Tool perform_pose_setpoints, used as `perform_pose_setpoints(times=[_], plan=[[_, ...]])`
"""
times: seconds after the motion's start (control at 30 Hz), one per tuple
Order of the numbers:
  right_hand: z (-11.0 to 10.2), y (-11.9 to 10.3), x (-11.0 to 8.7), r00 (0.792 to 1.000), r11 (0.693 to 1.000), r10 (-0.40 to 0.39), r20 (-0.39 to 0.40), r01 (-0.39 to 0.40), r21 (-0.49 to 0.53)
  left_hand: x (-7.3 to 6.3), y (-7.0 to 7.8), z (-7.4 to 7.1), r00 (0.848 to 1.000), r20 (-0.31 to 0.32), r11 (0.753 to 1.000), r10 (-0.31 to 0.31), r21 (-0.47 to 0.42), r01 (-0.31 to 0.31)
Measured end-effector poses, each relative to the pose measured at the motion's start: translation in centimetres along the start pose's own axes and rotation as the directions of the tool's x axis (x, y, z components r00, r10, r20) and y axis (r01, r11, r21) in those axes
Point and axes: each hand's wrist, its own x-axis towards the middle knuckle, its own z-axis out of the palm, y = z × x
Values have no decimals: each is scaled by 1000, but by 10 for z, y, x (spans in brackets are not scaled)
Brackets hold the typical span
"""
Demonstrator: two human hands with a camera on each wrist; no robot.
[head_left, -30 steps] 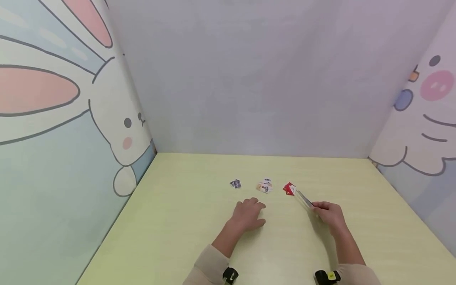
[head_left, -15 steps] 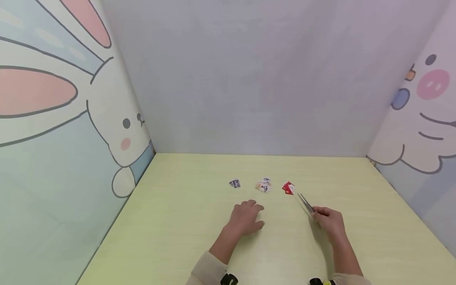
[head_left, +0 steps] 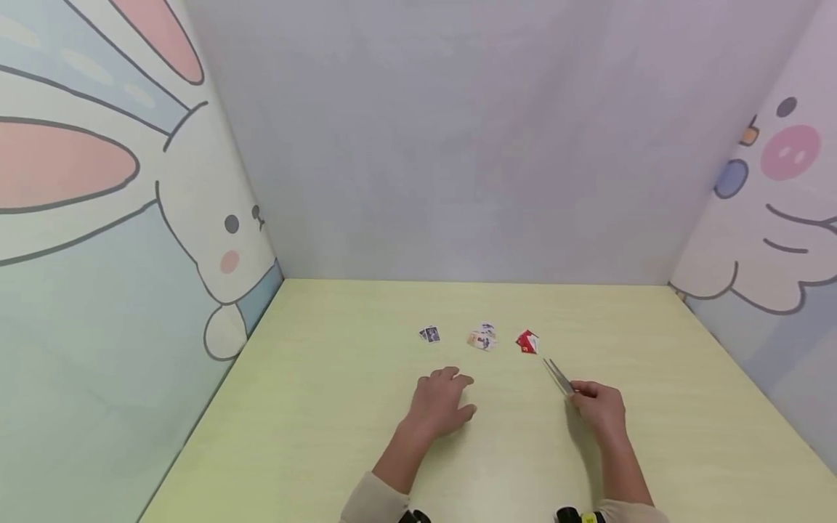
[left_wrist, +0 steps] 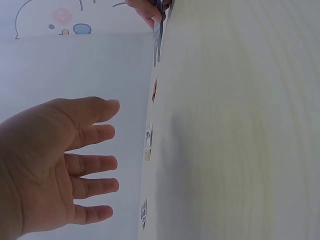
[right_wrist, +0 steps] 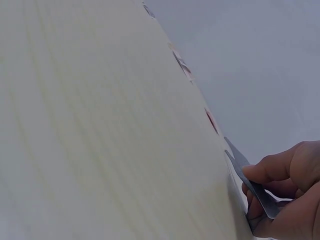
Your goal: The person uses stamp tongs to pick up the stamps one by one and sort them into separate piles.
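Observation:
Metal tweezers (head_left: 558, 376) are pinched in my right hand (head_left: 600, 408), their two tips apart with nothing between them. Just beyond those tips, on the table, lies a small pile of red and white paper pieces (head_left: 527, 342). To its left is a pile of pale printed pieces (head_left: 482, 337), and farther left a few dark printed pieces (head_left: 429, 334). My left hand (head_left: 439, 401) hovers over the table in front of the piles, its fingers spread and loosely bent, holding nothing. In the right wrist view the tweezers (right_wrist: 252, 187) sit between thumb and fingers.
The pale yellow table (head_left: 314, 407) reaches back to a plain grey-white wall (head_left: 458, 145). A rabbit drawing (head_left: 222, 240) covers the left side panel, and a drawing with a pink snout (head_left: 790, 152) covers the right one.
The tweezers have drawn back from the red and white pieces toward me, and their tips have parted. My left hand has shifted slightly left. The piles lie as before.

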Motion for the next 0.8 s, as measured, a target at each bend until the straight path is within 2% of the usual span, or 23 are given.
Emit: perform_pose_setpoints(times=[0.43, 0.8], plan=[[6, 2, 4, 1000, 998, 1, -31, -3, -70, -13, -15, -1, 996, -27, 995, -89, -47, 87], [4, 3, -4, 1000, 995, -17, -25, 15, -101, -26, -32, -6, 990, -70, 989, -123, -90, 116]])
